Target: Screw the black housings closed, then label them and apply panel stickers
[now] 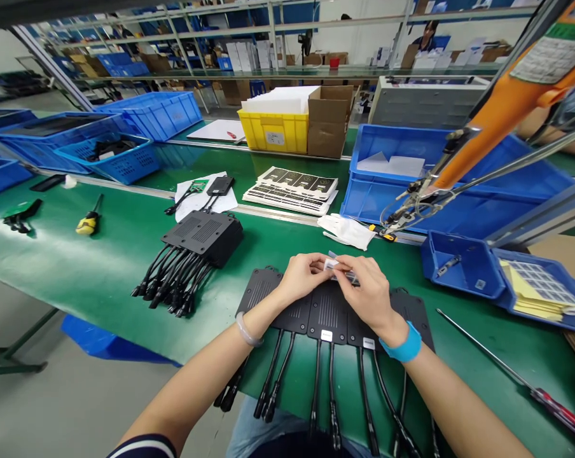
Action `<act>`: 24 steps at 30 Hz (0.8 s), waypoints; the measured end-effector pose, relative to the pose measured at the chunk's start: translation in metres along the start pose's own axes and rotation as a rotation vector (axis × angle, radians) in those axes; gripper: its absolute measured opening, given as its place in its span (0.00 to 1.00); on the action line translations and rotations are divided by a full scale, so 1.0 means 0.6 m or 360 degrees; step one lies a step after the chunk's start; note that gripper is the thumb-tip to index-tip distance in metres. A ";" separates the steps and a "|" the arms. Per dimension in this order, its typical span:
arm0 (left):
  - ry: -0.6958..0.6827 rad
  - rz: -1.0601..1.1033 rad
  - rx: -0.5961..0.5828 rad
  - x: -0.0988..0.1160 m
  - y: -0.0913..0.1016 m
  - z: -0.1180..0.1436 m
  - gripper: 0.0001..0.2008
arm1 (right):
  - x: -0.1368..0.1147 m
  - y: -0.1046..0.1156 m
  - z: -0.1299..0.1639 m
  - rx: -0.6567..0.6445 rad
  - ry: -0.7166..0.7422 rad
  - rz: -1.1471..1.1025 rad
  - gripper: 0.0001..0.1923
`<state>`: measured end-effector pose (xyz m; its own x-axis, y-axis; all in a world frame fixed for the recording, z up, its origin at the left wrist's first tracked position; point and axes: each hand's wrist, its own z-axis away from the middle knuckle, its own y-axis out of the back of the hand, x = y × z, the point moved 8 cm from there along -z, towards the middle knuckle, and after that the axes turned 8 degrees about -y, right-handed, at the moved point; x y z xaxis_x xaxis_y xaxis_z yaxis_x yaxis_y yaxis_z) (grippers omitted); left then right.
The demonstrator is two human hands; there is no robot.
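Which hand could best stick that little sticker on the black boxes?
Probably the right hand: it lies over the row of black boxes and pinches the small sticker strip. The left hand holds only the strip's other end.

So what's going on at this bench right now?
A person at a green work table holds a small strip of labels between both hands, left hand and right hand, just above a row of flat black modules whose cables hang over the table's near edge. Two of the modules already carry a small white label near that edge. A stack of similar modules sits to the left, a blue tray of label sheets to the right, and a white glove lies beyond the hands.
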<state>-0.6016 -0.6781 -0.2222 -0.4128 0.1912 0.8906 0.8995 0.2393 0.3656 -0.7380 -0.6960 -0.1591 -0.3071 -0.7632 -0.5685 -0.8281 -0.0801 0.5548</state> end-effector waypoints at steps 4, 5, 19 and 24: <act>-0.0089 -0.0460 0.0151 0.038 0.028 0.002 0.22 | 0.029 0.067 0.022 -0.0107 -0.0506 -0.0271 0.12; -0.0170 -0.0708 0.0164 0.060 0.030 0.007 0.25 | 0.048 0.083 0.035 -0.0199 -0.0697 -0.0373 0.12; -0.0742 -0.1302 -0.0915 0.158 -0.245 0.174 0.30 | 0.185 0.152 0.214 -0.0719 -0.1286 -0.0300 0.11; -0.0727 -0.1319 -0.0821 0.154 -0.251 0.170 0.35 | 0.173 0.156 0.209 -0.0735 -0.1162 -0.0210 0.09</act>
<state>-0.7895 -0.5991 -0.2226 -0.8396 0.5169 0.1670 0.2230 0.0476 0.9736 -0.9060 -0.7023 -0.2424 -0.5769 -0.1404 -0.8046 -0.6538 -0.5111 0.5580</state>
